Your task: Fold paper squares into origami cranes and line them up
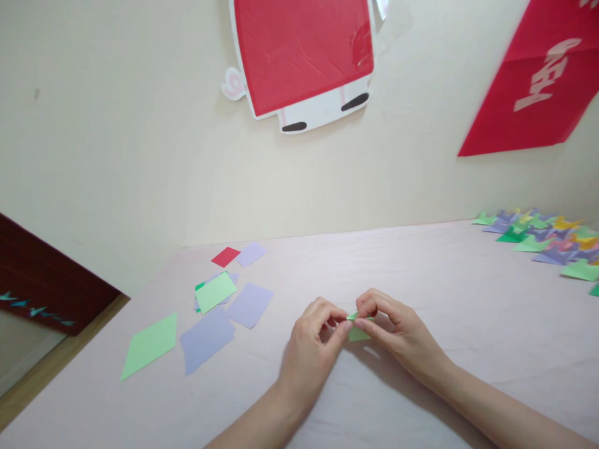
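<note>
A small piece of folded light green paper (359, 333) is held between my two hands, just above the pale cloth surface. My left hand (314, 337) pinches its left edge between thumb and fingers. From the other side, my right hand (395, 324) grips the upper right part with thumb and curled fingers. Fingertips cover much of the paper, so its exact folds are hidden. Nearest to my left hand lie flat lavender paper sheets (206, 342), with another lavender sheet (251, 305) beside them.
Farther left lie a light green sheet (150, 346), a small mixed stack (216, 292) and a red sheet (225, 257). Several folded paper figures (533, 244) stand in rows at the back right. Behind the pale cloth (355, 262) rises a wall (140, 156) with red decorations (304, 56).
</note>
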Tool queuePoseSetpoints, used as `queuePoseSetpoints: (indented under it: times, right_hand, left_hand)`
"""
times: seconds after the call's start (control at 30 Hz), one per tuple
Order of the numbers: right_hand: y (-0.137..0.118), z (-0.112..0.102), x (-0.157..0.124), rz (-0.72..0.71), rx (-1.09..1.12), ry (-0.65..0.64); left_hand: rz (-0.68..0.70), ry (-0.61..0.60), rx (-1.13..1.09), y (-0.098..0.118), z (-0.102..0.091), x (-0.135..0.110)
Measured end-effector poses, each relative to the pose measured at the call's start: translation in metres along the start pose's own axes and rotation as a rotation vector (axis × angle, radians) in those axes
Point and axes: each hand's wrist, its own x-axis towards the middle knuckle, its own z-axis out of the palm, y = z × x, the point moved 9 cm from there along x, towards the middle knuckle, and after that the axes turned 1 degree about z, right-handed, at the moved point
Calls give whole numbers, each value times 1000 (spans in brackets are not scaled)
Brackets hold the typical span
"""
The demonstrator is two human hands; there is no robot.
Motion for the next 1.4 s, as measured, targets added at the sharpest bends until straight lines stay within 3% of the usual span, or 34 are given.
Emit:
queuePoseSetpoints:
  times: [0.37,0.57,0.77,1.1,1.4]
  right_hand:
    - [14,10,-4,132,52,-35]
    - [26,13,-7,299,250,-31]
    - [24,5,-2,233,344,50]
    - [24,10,-6,256,257,26]
    - [33,-3,-6,313,335,149]
  left_hand:
    - [57,46,66,5,-3,0]
    - [-105,6,-33,-7,8,-2]
    - [-159,-8,-81,-14,13,-1]
    - [-148,-25,-21,-15,16,-1]
    - [-169,-49,-72,-14,18,-1]
